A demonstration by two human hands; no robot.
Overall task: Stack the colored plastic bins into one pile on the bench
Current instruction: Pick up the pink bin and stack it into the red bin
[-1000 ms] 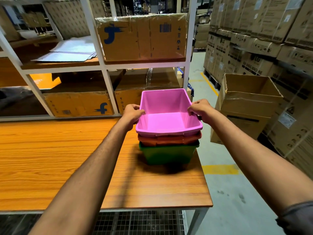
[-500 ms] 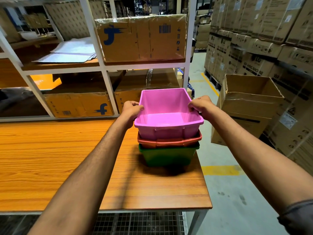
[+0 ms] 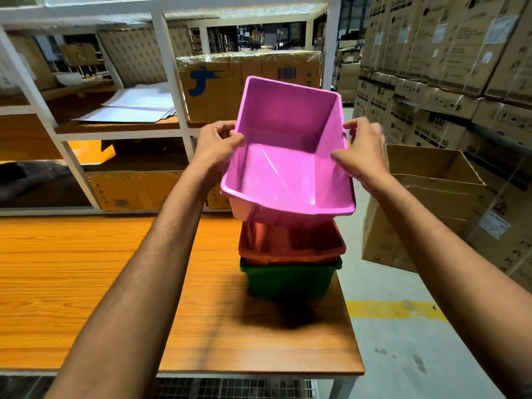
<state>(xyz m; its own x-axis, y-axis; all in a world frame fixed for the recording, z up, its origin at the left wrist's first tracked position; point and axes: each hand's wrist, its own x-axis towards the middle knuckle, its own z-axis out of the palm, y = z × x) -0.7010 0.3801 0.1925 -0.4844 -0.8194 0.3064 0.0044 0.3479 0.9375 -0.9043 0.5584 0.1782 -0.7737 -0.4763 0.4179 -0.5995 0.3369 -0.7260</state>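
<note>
Our wooden bench (image 3: pixel 86 283) carries the pile near its right end. The pink bin (image 3: pixel 288 174) hangs above that pile, tipped so its open side faces us. Its near bottom edge is close over the red bin (image 3: pixel 290 249), though we cannot tell if they touch. The green bin (image 3: pixel 290 280) sits on the bench with the red one nested inside. Our left hand (image 3: pixel 214 145) grips the pink bin's left rim and our right hand (image 3: pixel 364 152) its right rim. We judge two bins stacked and the pink one not yet seated.

A white shelving rack (image 3: pixel 169 82) holds a film-wrapped cardboard box (image 3: pixel 214 90) and loose white sheets (image 3: pixel 135 106), while to the right an open carton (image 3: pixel 431 182) sits on the floor (image 3: pixel 397 367) before stacked cartons (image 3: pixel 449 53), near a yellow floor line (image 3: pixel 394 309).
</note>
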